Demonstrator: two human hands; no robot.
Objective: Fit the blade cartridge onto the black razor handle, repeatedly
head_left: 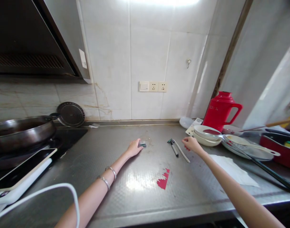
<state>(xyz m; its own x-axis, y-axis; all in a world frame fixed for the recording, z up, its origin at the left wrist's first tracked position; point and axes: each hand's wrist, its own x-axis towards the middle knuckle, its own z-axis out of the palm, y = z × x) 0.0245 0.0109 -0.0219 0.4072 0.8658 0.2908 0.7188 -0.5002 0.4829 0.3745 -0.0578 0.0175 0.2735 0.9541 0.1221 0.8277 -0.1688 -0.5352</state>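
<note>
Near the middle of the metal counter [106, 196], my left hand [134, 148] grips a small, partly clear and dark object [142, 144] at its fingertips. My right hand [191, 144] hovers over or rests on the counter at the right, fingers curled; a bit of red shows under the fingers, too small to name. Just left of my right hand lie a dark and grey razor [173, 148] and a thin pale curved strip [181, 151], side by side. A torn red piece [163, 180] lies flat nearer the front edge.
A steel pan [23, 133] on the stove and a phone [23, 167] with a white cable [52, 186] are at the left. Stacked bowls [208, 141], a red thermos [219, 110], a white cloth [234, 169] and a red pot [280, 152] crowd the right.
</note>
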